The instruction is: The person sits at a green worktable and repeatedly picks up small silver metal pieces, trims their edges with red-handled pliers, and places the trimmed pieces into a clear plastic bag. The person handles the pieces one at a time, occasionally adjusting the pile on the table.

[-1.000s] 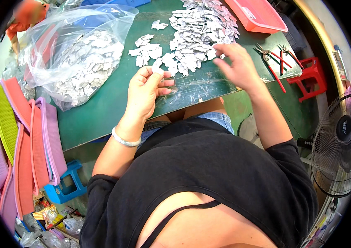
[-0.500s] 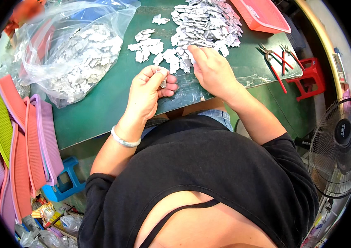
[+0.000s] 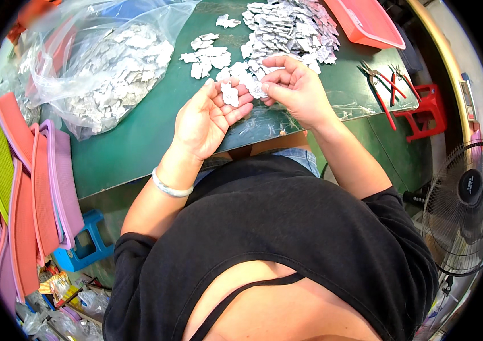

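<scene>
pale grey, flat cut-out pieces are what we handle here. our left hand (image 3: pixel 210 116) lies palm up over the near edge of the green tabletop (image 3: pixel 139 142), and one small piece (image 3: pixel 230 94) rests on its fingertips, the grip loose and half open around it rather than clamped. our right hand (image 3: pixel 295 85) is just beside it, fingers curled together on another piece (image 3: pixel 257 90) at its tips; how firmly it pinches we cannot tell. behind both hands a big heap of the same pieces (image 3: pixel 292 25) spreads over the tabletop, with a smaller scatter (image 3: pixel 207 54) to its left and a clear plastic bag (image 3: pixel 105 74) full of them further left.

we judge the weak point to be the open left palm: the piece only sits there, so a tilt could let it slide off the tabletop's edge into our lap. the pieces are thin and alike, so two may cling together and pass as one. red-handled pliers (image 3: pixel 386 91) lie to the right, clear of the hands.
</scene>
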Motion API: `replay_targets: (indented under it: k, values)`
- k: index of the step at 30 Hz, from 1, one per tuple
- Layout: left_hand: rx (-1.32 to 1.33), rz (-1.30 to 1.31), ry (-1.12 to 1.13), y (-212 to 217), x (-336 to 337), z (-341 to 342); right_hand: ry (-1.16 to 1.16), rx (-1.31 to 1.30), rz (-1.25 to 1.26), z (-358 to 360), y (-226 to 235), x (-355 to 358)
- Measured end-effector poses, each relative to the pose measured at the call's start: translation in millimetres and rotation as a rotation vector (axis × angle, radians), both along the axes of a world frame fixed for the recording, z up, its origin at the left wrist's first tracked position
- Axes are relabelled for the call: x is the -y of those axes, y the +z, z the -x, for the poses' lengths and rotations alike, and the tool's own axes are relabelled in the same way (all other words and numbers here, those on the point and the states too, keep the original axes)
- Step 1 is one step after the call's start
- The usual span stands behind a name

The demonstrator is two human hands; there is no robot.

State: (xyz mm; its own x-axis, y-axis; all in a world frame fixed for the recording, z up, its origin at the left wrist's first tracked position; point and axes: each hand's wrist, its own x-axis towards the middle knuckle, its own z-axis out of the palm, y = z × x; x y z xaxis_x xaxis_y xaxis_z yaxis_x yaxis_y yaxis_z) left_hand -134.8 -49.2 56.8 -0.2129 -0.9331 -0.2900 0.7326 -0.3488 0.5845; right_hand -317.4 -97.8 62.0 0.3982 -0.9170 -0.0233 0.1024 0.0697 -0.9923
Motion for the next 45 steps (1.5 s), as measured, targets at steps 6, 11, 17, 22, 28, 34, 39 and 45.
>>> replay_targets:
  k: [6, 11, 17, 22, 28, 34, 39, 45]
  values:
    - [-0.058, 0.033, -0.018, -4, -2, -5, 0.015, 0.028, -0.001, -7, -3, -5]
    - [-0.045, 0.033, -0.003, -3, -4, -5, 0.029, 0.017, -0.012, -11, -5, -7]
    - [0.159, 0.045, 0.047, -8, -8, -7, 0.063, -0.111, 0.139, -3, 2, -1]
    - [0.271, 0.015, 0.015, -8, -8, -13, -0.099, -0.516, 0.557, 8, -3, 8]
    - [0.179, 0.02, 0.02, -9, -7, -13, -0.108, -0.76, 0.859, 3, -6, 3]
    - [0.235, 0.011, 0.024, -6, -7, -10, -0.109, -0.91, 0.996, -3, -3, 2]
    - [0.251, -0.015, 0.018, -2, -7, -10, -0.099, -0.986, 1.04, -6, -2, 2]
    - [0.322, -0.02, -0.018, -1, -6, -11, -0.105, -0.797, 0.814, 0, -6, 10]
